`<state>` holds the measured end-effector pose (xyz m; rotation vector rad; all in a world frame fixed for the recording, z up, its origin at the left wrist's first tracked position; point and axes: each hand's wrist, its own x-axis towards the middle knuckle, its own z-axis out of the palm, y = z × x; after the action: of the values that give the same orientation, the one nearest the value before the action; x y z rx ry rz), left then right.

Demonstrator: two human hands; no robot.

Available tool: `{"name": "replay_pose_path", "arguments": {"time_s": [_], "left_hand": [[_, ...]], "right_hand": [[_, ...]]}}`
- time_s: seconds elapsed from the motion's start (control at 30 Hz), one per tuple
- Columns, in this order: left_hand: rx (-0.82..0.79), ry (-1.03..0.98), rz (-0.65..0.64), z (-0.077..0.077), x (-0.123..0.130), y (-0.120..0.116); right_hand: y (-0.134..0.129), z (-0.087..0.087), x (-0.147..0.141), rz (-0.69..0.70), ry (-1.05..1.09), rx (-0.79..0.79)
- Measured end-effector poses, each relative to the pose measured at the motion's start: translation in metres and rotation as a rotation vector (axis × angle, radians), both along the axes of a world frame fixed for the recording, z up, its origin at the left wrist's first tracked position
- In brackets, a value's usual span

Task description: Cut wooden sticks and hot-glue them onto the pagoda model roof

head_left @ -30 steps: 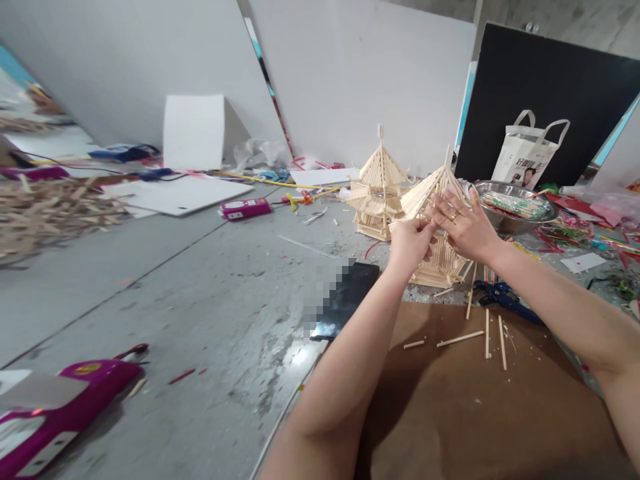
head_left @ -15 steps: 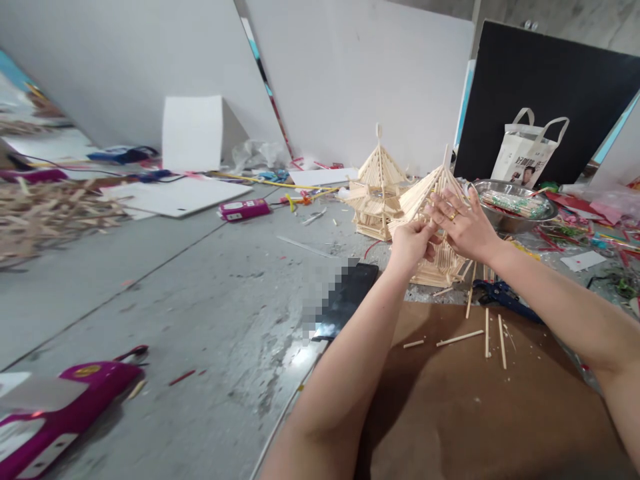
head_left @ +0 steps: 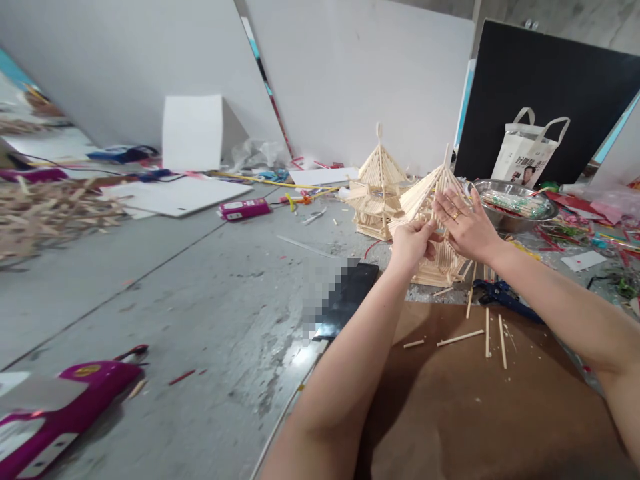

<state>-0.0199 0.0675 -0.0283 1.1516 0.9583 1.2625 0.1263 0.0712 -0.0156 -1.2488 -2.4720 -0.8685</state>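
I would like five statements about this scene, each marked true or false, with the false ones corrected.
1. A ring shows on the right hand. True.
2. The phone lies on the brown sheet. False: the phone lies on the grey surface.
3. The farther stick model appears left of the nearer stick roof. True.
4. The white bag stands before a pale panel. False: the white bag is before the black board.
5. The left hand grips the blue tool. False: the left hand is at the nearer stick roof.

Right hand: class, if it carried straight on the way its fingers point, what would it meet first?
The right hand would most likely meet the nearer stick model's pointed roof; depth is unclear, so they may already touch.
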Motion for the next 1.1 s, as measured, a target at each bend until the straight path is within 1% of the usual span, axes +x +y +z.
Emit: {"name": "replay_pose_path", "arguments": {"time_s": [0.23,0.43,0.53,0.73,1.1], "left_hand": [[-0.055,-0.089,-0.053,0.0005,-0.0009,-0.0004],[-0.105,-0.195,-0.134,0.0016,-0.0027,-0.0018],[-0.116,-0.222,-0.154,0.0010,-0.0027,-0.0007],[-0.116,-0.199,-0.108,-0.0013,-0.0003,0.0021],[-0.083,-0.159,-0.022,-0.0030,0.0025,0.0011]], "right_hand": [[0.0014,-0.0011,0.0005,0.004,-0.004,0.020],[0.0025,-0.0016,0.0020,0.014,-0.024,0.040],[0.0019,-0.0010,0.0013,0.008,-0.020,0.042],[0.0016,-0.0004,0.0003,-0.008,-0.018,0.023],[0.0010,-0.0020,0.0005,0.008,0.001,0.024]]}}
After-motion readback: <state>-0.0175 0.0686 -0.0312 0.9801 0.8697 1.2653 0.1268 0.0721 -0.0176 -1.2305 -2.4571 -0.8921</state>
